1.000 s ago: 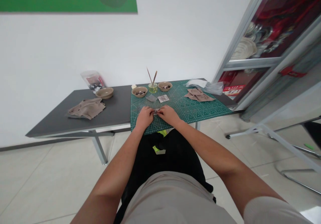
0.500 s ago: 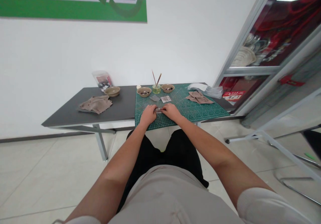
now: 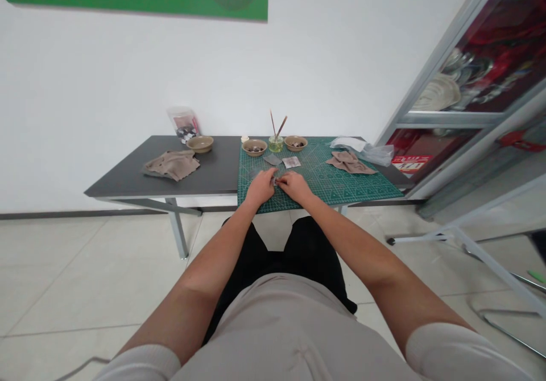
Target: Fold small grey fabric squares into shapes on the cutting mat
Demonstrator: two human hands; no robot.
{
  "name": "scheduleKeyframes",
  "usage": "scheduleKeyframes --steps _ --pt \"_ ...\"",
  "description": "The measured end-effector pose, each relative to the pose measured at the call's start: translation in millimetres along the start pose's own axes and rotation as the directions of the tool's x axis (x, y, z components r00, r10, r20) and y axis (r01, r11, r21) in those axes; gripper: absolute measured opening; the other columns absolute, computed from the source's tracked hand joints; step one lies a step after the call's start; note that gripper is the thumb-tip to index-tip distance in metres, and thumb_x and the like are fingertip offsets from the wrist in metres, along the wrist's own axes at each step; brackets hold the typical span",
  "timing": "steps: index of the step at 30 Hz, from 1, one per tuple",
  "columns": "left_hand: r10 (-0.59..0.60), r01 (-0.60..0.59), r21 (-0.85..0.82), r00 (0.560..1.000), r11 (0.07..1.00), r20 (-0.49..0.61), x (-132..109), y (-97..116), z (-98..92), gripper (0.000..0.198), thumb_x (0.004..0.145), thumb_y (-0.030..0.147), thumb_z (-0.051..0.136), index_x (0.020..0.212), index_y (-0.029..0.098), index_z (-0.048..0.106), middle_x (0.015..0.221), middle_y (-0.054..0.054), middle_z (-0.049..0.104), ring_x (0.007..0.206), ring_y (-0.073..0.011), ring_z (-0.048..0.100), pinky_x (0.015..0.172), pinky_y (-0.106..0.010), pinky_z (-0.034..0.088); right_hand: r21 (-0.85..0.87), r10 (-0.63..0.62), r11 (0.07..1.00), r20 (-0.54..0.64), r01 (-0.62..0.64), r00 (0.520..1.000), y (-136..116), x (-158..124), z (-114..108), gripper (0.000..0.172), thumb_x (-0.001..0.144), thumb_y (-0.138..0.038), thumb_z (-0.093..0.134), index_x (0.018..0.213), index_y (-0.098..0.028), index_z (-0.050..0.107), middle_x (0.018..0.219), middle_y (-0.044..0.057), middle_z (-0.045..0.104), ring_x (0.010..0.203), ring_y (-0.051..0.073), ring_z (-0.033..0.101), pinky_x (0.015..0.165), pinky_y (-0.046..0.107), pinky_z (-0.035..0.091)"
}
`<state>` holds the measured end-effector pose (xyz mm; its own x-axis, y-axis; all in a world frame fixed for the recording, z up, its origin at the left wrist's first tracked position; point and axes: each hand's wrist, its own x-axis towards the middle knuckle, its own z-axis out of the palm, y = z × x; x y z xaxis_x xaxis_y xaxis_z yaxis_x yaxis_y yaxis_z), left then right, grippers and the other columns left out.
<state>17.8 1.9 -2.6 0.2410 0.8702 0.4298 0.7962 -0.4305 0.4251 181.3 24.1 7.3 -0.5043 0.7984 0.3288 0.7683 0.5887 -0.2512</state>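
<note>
My left hand (image 3: pixel 261 186) and my right hand (image 3: pixel 292 186) meet over the near part of a green cutting mat (image 3: pixel 341 185). Both hands are closed in a pinch on a small greyish piece (image 3: pixel 274 181) between them; it is too small to name. Just beyond the hands lie a grey square patch (image 3: pixel 271 160) and a pale square piece (image 3: pixel 291 162). At the mat's far edge stand two tan bowls (image 3: pixel 254 147) (image 3: pixel 296 143) with dark bits in them. Between the bowls is a small glass jar (image 3: pixel 276 142) holding two thin brushes.
The mat lies on a dark grey table (image 3: pixel 200 173). A tan cloth (image 3: pixel 172 164), a third tan bowl (image 3: pixel 200 144) and a clear bag (image 3: pixel 183 124) sit on its left part. Another tan cloth (image 3: pixel 350 162) and clear plastic (image 3: pixel 367 152) lie at the right. A metal-framed glass cabinet (image 3: pixel 464 114) stands to the right.
The view has shifted, so the table sits further right and higher. My hands have stayed together on the small piece, drawn slightly closer to each other.
</note>
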Motion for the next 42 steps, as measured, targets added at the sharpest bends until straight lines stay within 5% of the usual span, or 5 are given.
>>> scheduleKeyframes --steps 20,25,31,38,42 --pt "0.085 -0.088 0.083 0.996 0.993 0.035 1.8 -2.2 -1.0 0.036 0.083 0.012 0.044 0.115 0.018 0.060 0.111 -0.011 0.063 0.103 -0.0257 0.052 0.093 -0.039 0.043 0.049 -0.090 0.995 0.050 0.087 0.995 0.1 11.8 0.9 0.020 0.088 -0.022 0.058 0.095 -0.017 0.076 0.097 0.009 0.073 0.097 0.022 0.060 0.093 0.034 0.040" --pt "0.086 -0.087 0.023 0.996 0.996 0.035 1.1 -1.1 -5.2 0.038 0.081 0.015 0.050 0.117 0.019 0.059 0.109 -0.008 0.066 0.099 -0.0258 0.053 0.088 -0.039 0.044 0.159 0.031 0.987 -0.025 -0.026 0.999 2.7 4.9 2.5 0.022 0.085 -0.025 0.063 0.104 -0.015 0.069 0.104 0.010 0.070 0.103 0.024 0.057 0.093 0.036 0.041" --pt "0.118 -0.120 0.022 0.991 0.993 0.062 2.6 -5.9 -4.0 0.034 0.081 0.014 0.050 0.112 0.019 0.064 0.105 -0.008 0.067 0.099 -0.0254 0.054 0.090 -0.040 0.043 0.180 0.099 0.979 -0.028 -0.093 0.995 12.1 5.1 5.7 0.045 0.081 -0.034 0.069 0.118 -0.013 0.058 0.117 0.013 0.064 0.112 0.028 0.052 0.096 0.042 0.040" --pt "0.080 -0.082 -0.019 0.994 0.996 -0.073 3.2 -12.1 -4.3 0.029 0.087 0.020 0.047 0.107 0.021 0.068 0.103 -0.010 0.064 0.100 -0.0260 0.053 0.092 -0.042 0.042 0.177 0.127 0.976 0.031 -0.130 0.991 13.5 10.9 2.0 0.049 0.075 -0.035 0.074 0.118 -0.017 0.057 0.117 0.012 0.062 0.112 0.029 0.052 0.094 0.045 0.040" --pt "0.005 -0.020 -0.083 0.986 0.996 -0.169 2.7 -13.3 -6.5 0.026 0.088 0.022 0.049 0.106 0.021 0.067 0.103 -0.009 0.064 0.102 -0.0249 0.053 0.093 -0.040 0.043 0.290 0.196 0.940 -0.030 -0.179 0.980 21.9 4.7 -9.4 0.030 0.077 -0.028 0.068 0.104 -0.015 0.062 0.104 0.008 0.066 0.097 0.023 0.058 0.087 0.035 0.043"
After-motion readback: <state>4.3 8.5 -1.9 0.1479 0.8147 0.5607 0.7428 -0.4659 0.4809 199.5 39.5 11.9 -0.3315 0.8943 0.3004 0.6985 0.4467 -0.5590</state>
